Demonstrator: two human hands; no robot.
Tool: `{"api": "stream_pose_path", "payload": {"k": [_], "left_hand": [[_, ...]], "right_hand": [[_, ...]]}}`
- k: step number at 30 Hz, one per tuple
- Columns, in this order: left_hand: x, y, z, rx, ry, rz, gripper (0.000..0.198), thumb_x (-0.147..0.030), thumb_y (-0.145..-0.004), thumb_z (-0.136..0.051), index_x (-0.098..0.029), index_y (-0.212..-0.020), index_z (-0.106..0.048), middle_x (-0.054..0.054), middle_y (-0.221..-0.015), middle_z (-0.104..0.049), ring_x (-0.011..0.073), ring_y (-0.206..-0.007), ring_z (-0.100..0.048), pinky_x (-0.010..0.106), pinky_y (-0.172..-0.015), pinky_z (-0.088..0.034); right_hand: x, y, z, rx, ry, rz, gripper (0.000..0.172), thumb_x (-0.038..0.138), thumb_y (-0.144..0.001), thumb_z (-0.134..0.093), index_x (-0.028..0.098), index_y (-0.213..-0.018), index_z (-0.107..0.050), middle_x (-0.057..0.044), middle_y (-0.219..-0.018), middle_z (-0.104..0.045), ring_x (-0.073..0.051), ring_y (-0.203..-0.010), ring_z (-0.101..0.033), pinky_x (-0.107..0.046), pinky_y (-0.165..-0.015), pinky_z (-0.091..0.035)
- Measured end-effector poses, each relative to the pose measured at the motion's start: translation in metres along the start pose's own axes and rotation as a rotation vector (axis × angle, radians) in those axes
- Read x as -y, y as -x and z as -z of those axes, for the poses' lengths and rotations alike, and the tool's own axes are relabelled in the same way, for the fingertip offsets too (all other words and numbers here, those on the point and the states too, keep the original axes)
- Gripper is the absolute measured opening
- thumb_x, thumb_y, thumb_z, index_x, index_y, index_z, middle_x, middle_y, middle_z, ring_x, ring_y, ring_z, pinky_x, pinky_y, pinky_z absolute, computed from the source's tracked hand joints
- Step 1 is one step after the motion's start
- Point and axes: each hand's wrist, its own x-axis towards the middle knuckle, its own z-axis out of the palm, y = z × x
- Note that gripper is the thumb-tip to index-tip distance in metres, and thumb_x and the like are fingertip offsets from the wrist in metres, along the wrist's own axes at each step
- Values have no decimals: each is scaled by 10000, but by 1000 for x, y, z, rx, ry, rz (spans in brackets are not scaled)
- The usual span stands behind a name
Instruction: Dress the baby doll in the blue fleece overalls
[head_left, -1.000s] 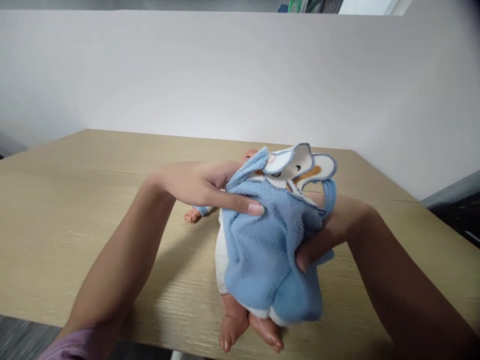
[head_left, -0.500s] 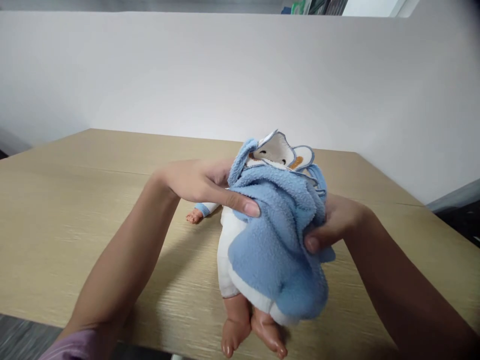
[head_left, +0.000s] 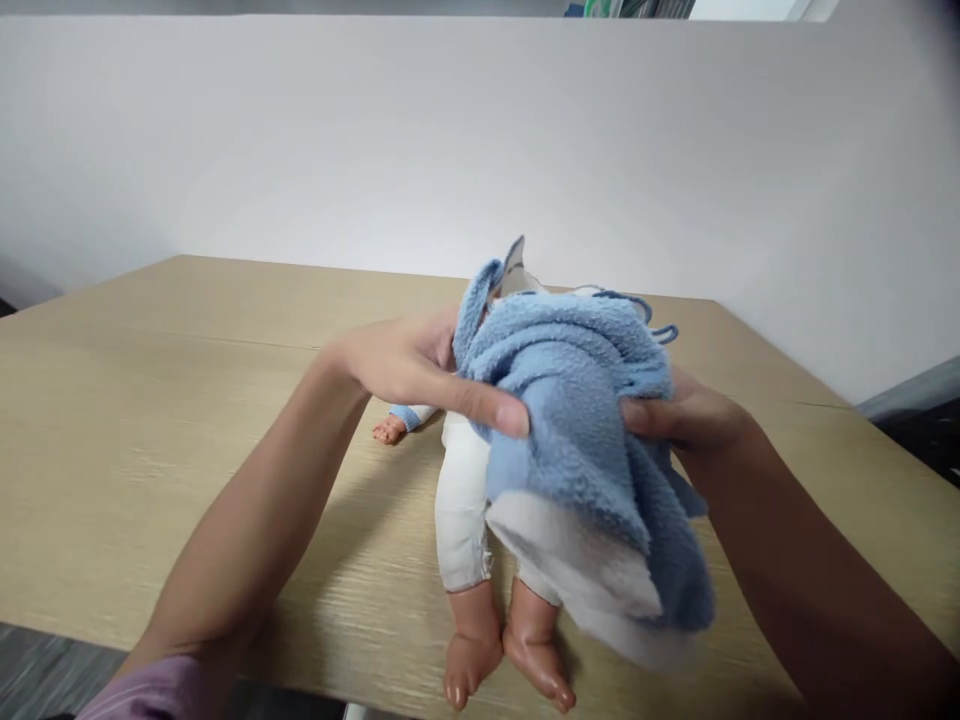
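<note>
Lower half of the blue cloth [head_left: 559, 400] has swung up & over to your R since the earlier frames, so its white underside [head_left: 577, 560] now shows; the embroidered animal-face trim [head_left: 516, 265] at the top has tipped back nearly out of sight, & the legs of the doll [head_left: 461, 500] are more uncovered. Your L hand [head_left: 431, 370] is part-closed at the cloth's upper L edge: thumb laid nearly straight across the front, fingers hidden behind, fabric btwn. Your R hand [head_left: 694, 410] also has hold of it, on the R side at approx. the same height, thumb pointing inward, fingers mostly hidden; can't tell how firm either hold is. Cloth pos.: btwn both hands, in front of the doll's torso as you see it, hem hanging loose; can't tell if its far side touches the doll. Key relation: cloth's long axis slants from far L, by your L hand, down toward you & R, whereas the doll's runs roughly straight away from you, feet [head_left: 472, 650] close to the near edge of the counter [head_left: 187, 450], so the two cross at an angle. Drooping blue corner at lower R is nearer your R hand than your L. Doll's arm w/ blue cuff [head_left: 409, 416] shows past your L wrist; its head is hidden. Plain wall [head_left: 375, 150] behind.
</note>
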Motion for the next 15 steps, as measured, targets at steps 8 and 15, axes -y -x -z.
{"api": "stream_pose_path", "payload": {"k": [8,15], "left_hand": [[14,-13,-2,106,-21,7,513,-640,-796,-936,-186,-987,-793,74,-985,-831,336,-1249,-770,423,-1103,-662],[12,-1,-16,250,96,41,450,-600,-826,-929,-180,-890,-781,62,-848,-804,307,-1174,-786,398,-1116,-641]], "right_hand": [[9,-8,13,631,38,-141,538,636,-824,-918,150,-1036,-834,-49,-922,-826,-232,-973,-820,-339,-951,-653],[1,-4,1,404,-46,36,442,620,-840,-882,198,-833,-754,-3,-735,-709,-207,-758,-741,-310,-739,-649]]}}
